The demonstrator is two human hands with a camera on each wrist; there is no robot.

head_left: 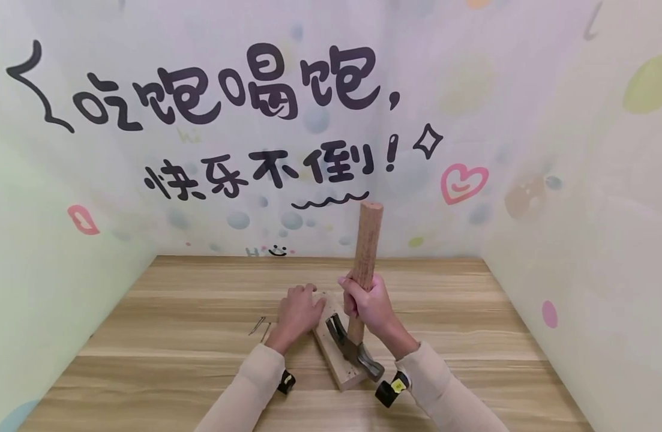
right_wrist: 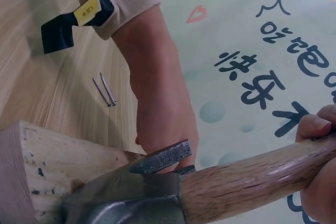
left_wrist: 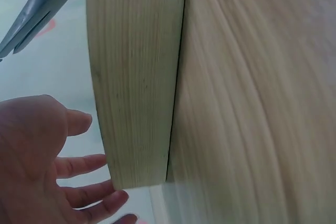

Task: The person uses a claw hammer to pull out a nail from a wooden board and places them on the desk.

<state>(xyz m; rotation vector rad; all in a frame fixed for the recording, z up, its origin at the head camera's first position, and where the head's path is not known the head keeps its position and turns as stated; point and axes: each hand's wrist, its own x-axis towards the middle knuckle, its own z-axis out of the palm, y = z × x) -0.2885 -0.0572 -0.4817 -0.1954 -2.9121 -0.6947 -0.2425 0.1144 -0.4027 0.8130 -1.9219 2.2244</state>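
My right hand (head_left: 371, 300) grips the wooden handle of a claw hammer (head_left: 368, 240) partway along, its free end pointing up. The dark metal hammer head (head_left: 354, 351) is lowest, right at the top of a wooden block (head_left: 338, 363). In the right wrist view, the claw (right_wrist: 165, 157) angles toward my left arm. My left hand (head_left: 298, 312) lies at the far end of the block, its fingers extended. Seen from the left wrist, those fingertips (left_wrist: 113, 203) touch the block's end edge (left_wrist: 134, 103). Small dark marks dot the block's upper face.
A few loose nails (right_wrist: 105, 90) lie on the wood-grain table (head_left: 163, 354), left of the block. Patterned walls (head_left: 590, 210) with printed lettering enclose the table at the back and sides. Each wrist carries a black strapped device (head_left: 387, 393) near the sleeve.
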